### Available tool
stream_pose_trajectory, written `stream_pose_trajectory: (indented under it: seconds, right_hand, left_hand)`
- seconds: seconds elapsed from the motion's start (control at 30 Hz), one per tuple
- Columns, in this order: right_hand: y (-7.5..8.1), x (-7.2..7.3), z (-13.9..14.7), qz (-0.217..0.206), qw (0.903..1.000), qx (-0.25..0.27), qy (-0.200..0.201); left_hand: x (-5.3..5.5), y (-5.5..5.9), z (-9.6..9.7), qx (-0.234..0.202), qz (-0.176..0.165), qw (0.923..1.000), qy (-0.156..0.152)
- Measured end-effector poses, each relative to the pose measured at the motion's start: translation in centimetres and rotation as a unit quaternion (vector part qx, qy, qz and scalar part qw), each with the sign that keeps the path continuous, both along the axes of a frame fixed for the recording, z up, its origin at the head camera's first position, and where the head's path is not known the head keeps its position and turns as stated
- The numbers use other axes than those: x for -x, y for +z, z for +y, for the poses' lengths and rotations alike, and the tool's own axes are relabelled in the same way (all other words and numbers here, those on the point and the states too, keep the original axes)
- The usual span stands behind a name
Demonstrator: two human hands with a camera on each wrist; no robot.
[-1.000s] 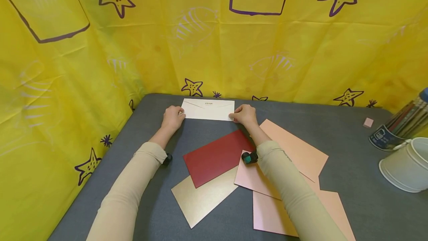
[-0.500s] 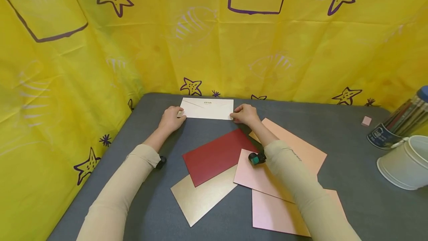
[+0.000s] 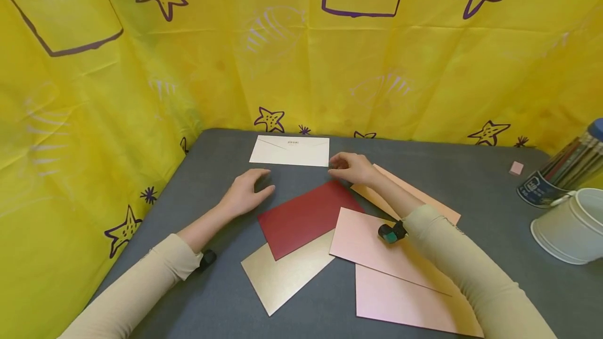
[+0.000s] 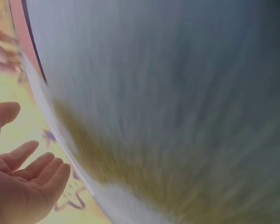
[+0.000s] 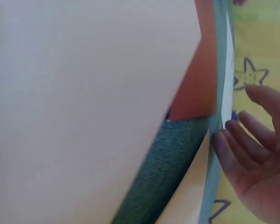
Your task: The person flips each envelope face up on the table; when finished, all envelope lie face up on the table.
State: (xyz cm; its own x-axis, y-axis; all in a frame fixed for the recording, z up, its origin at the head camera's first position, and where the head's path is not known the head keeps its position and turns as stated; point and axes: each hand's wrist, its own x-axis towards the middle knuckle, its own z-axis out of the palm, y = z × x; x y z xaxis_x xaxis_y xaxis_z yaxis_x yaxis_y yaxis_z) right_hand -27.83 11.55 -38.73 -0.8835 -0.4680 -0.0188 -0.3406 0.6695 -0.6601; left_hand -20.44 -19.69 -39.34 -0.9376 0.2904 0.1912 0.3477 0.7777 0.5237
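Left hand (image 4: 25,189) with fingers loosely bent, blurred right hand (image 4: 1,51), yellow cloth (image 4: 32,116), grey tabletop (image 4: 154,70), reddish strip (image 4: 23,28).

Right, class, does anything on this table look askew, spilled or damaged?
Nothing looks spilled or damaged. The red piece lies slanted across the gold piece, and the pink pieces overlap at differing angles, so that cluster looks askew compared with the white envelope, which lies nearly straight near the far edge of the table.
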Motion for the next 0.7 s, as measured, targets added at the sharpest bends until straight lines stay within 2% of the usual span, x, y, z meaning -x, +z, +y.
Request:
stream_pose_trajectory:
  seconds: [0.17,0.3,0.4,0.5,0.7]
  right_hand:
    - [0.0,-2.2,0.0,0.039,0.9950,-0.008,0.091]
    - [0.0,-4.0,0.1,0.041,0.9871,-0.029,0.152]
    - [0.0,-5.2,0.3,0.013,0.9839,-0.047,0.172]
    - [0.0,-6.1,0.6,-0.003,0.9809,-0.066,0.183]
    - [-0.2,-7.3,1.0,-0.003,0.9755,-0.108,0.192]
  left_hand:
    - [-2.6,0.1,0.9,0.005,-0.007,0.9985,-0.053]
    - [-4.5,0.2,1.3,0.021,-0.042,0.9962,-0.073]
    - [-5.9,0.3,1.5,0.044,-0.079,0.9928,-0.079]
    - [-7.1,0.3,1.6,0.080,-0.101,0.9876,-0.089]
    - [-8.6,0.2,1.6,0.140,-0.103,0.9770,-0.124]
